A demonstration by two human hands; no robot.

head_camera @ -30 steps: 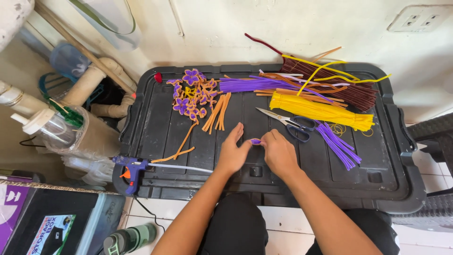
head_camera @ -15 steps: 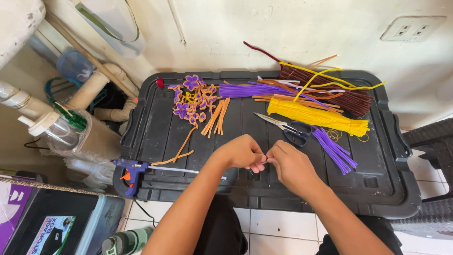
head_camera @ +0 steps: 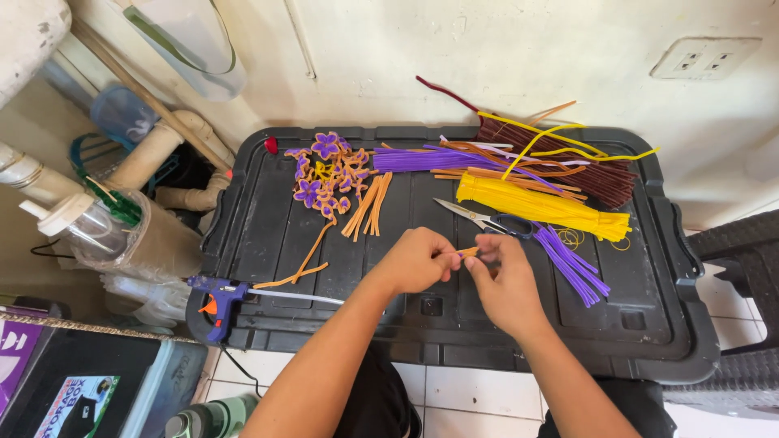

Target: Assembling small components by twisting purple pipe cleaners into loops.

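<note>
Head view: two bare forearms rise from the bottom edge and meet over a black plastic lid [head_camera: 268, 235]; the left hand [head_camera: 412, 261] is curled, its fingers pinched on one end of a short orange pipe cleaner piece [head_camera: 468, 251]; the right hand [head_camera: 505, 280] pinches the other end between thumb and forefinger, so the one small piece sits between the two sets of fingertips, held just above the lid; a hint of purple shows at the pinch, too small to tell apart. Left of the left fingers, near the lid's front corner, lies one blue glue gun [head_camera: 217, 297] with an orange trigger; one long orange pipe cleaner [head_camera: 302, 268] lies bent just beyond it. Just past the right fingertips lies one pair of scissors [head_camera: 485, 218] with dark handles, blades pointing left; to the right of them one fan of purple pipe cleaners [head_camera: 572, 264]. Farther from the fingers, one thick yellow bundle [head_camera: 540, 206]; beyond the left fingers a small bunch of orange pieces [head_camera: 369, 207], too close-packed to count, and a cluster of purple flowers [head_camera: 324, 172] edged in orange, at least three. Farthest back, one purple bundle [head_camera: 422, 159] and one dark red bundle [head_camera: 596, 170] crossed by a few loose yellow strands, near the wall.
</note>
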